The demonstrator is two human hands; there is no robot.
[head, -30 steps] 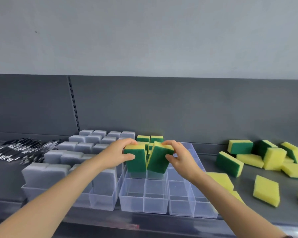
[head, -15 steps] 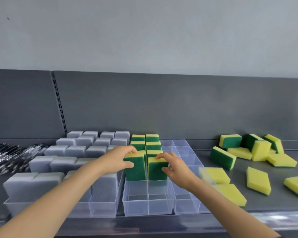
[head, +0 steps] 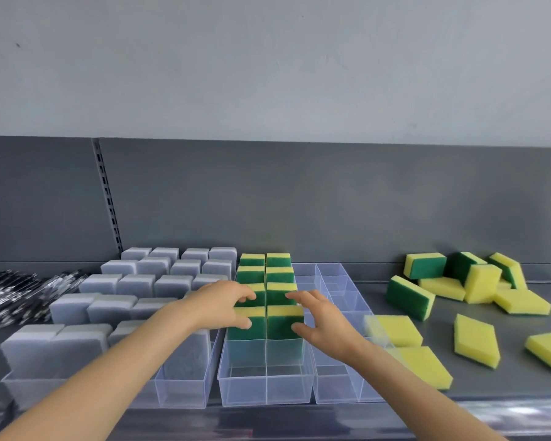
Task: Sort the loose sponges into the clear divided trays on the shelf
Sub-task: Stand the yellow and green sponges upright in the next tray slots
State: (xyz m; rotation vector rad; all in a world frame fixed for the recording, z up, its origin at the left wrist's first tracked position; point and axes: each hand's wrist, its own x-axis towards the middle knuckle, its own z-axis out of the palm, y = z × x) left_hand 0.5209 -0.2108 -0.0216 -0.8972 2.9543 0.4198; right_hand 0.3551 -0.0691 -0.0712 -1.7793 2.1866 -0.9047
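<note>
Two sponges point(head: 285, 326) dropped into the tray point(head: 266, 389), making eight; left hand point(head: 220, 302) grips one, right hand point(head: 323, 326) slack

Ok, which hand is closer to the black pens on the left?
Left. The left hand grips a green sponge in the middle tray, nearer the pens; the right hand is further right.

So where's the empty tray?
Head view: the empty tray stands right of centre on the shelf, between the half-filled sponge tray and the loose sponges, partly behind the right hand.
</note>
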